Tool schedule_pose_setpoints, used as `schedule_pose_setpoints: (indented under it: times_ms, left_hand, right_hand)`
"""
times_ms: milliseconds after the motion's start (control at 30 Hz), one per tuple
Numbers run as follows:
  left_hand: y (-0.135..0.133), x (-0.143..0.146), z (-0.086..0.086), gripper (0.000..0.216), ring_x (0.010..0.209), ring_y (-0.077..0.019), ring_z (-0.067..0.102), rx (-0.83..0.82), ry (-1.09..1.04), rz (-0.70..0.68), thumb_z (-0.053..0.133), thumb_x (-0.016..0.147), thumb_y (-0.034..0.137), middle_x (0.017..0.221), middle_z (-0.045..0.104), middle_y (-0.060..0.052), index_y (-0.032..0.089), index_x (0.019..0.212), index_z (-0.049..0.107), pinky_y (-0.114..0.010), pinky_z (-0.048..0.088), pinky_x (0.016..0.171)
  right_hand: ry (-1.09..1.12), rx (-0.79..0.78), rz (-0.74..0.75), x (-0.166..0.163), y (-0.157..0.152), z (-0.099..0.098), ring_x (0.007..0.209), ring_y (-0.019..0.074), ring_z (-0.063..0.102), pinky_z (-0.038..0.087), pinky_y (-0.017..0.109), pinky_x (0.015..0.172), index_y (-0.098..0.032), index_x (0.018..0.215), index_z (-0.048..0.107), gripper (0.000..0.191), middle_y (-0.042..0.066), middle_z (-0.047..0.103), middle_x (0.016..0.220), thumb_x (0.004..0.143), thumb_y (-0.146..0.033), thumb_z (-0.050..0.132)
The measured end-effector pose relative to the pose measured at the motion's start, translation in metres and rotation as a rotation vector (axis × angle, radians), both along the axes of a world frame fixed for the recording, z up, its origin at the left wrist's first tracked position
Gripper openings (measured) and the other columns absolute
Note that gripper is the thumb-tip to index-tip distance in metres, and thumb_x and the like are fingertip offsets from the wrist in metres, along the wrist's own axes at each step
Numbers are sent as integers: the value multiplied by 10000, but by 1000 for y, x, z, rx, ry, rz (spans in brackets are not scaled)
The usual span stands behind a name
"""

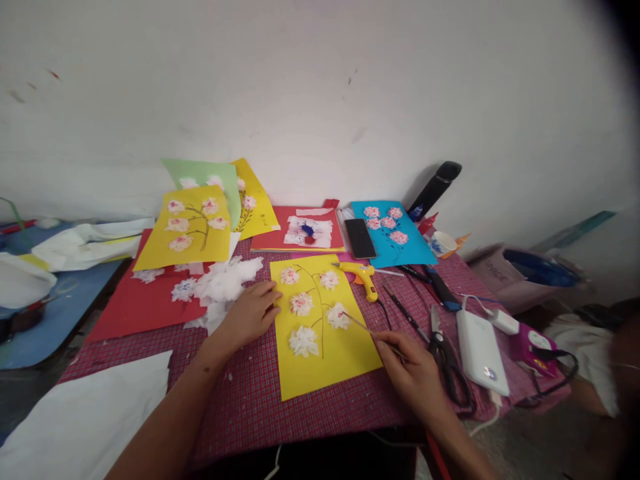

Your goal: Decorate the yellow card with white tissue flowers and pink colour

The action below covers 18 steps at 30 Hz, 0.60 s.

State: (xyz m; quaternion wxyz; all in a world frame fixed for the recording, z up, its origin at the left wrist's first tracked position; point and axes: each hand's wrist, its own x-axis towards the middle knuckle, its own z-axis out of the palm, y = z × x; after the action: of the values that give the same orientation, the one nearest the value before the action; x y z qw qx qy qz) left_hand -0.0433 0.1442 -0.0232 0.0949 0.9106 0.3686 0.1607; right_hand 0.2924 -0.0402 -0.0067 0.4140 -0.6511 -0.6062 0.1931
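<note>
A yellow card (327, 353) with a drawn branch and several white paper flowers lies on the checked cloth in front of me. My left hand (253, 310) rests fingers down on the card's left edge, holding nothing. My right hand (413, 373) pinches a thin brush (367, 328) whose tip touches a flower (339, 316) near the card's right side. Another white flower (303, 341) sits lower on the card.
A yellow glue gun (363, 275), phone (359, 238), blue flower card (393, 233), scissors (443, 347), white power bank (481, 350) and pens lie to the right. Tissue scraps (223, 283), red paper (140, 303) and other flower cards (187, 227) lie left.
</note>
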Motion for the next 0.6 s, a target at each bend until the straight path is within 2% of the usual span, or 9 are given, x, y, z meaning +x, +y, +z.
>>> schedule_pose_setpoints:
  times_ms: [400, 600]
  left_hand:
    - [0, 0, 2, 256, 1198, -299, 592, 7, 1, 1, 536, 958, 255, 1320, 605, -143, 188, 1160, 677, -488, 504, 1034]
    - [0, 0, 1, 257, 1186, -299, 597, 2, -4, -6, 536, 959, 263, 1314, 606, -144, 184, 1160, 676, -500, 507, 1033]
  right_hand:
    - [-202, 135, 121, -4, 13, 7, 835, 212, 710, 563, 325, 743, -225, 1024, 687, 140, 59, 735, 935, 975, -203, 558]
    - [-240, 134, 131, 2, 14, 10, 845, 206, 706, 556, 325, 764, -225, 1042, 688, 145, 55, 741, 945, 975, -186, 566]
